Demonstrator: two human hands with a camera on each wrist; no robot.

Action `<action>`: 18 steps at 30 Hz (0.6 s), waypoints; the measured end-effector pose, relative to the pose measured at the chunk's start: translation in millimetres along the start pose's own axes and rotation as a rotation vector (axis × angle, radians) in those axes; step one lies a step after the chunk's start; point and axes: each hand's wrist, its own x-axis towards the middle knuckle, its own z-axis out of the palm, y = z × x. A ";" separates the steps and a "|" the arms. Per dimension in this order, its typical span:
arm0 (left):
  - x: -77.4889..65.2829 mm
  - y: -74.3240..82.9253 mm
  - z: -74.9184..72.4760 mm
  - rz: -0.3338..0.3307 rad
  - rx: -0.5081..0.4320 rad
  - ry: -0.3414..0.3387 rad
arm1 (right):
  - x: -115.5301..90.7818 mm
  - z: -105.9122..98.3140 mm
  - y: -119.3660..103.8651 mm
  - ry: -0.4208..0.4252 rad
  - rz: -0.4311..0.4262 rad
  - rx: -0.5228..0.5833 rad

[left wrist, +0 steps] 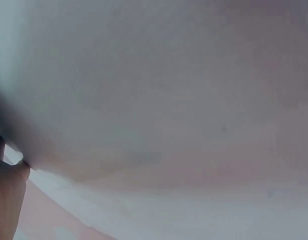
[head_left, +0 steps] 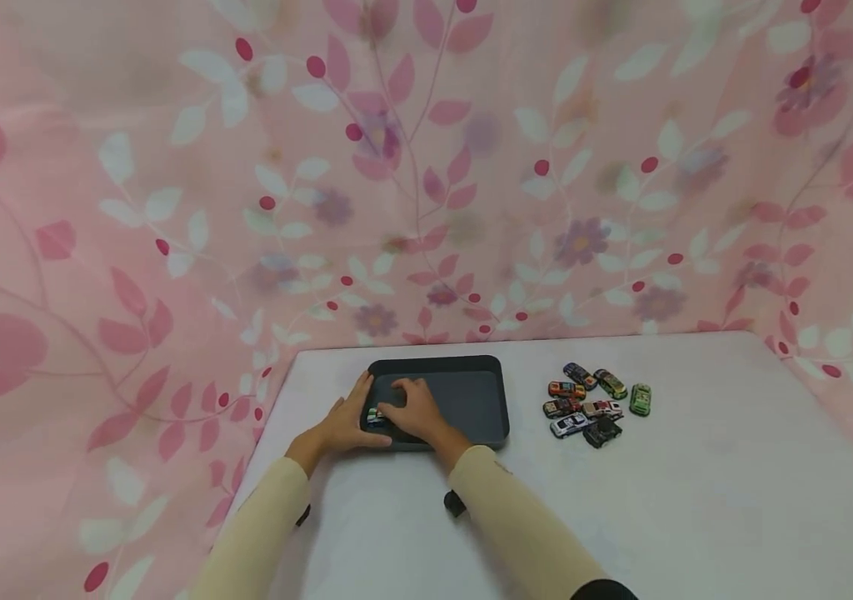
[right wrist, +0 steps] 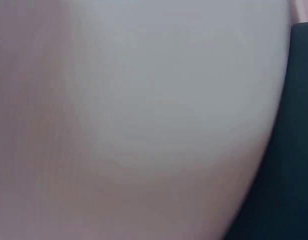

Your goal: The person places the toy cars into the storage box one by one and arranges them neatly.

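A dark grey rectangular tray (head_left: 464,400) lies on the white table. My left hand (head_left: 340,422) rests along its left side, fingers stretched toward the far corner and thumb at the front edge; only part of this hand (left wrist: 9,185) shows in the left wrist view. Inside the tray's left part sits a small toy car (head_left: 375,415), green and white, partly hidden. Over the tray, my right hand (head_left: 422,412) has its thumb beside the car and its index finger apart from the thumb. The right wrist view shows the dark tray (right wrist: 279,175) but no fingers.
To the tray's right lies a loose group of several toy cars, among them a green car (head_left: 640,400), a black car (head_left: 602,432) and a white car (head_left: 570,425). Behind the table (head_left: 696,500) hangs a pink floral cloth (head_left: 426,167).
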 end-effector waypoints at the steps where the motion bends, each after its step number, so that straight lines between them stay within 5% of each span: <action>1: 2.0 0.9 0.9 -0.001 0.006 -0.002 | -0.3 -7.3 -0.6 0.002 -0.014 -0.040; 7: 0.3 3.8 -5.4 -0.029 0.000 -0.013 | 5.3 -49.9 3.3 0.012 -0.106 -0.323; 18: 1.6 3.8 -1.8 0.011 -0.006 -0.018 | 4.5 -137.9 53.3 0.044 -0.095 -0.747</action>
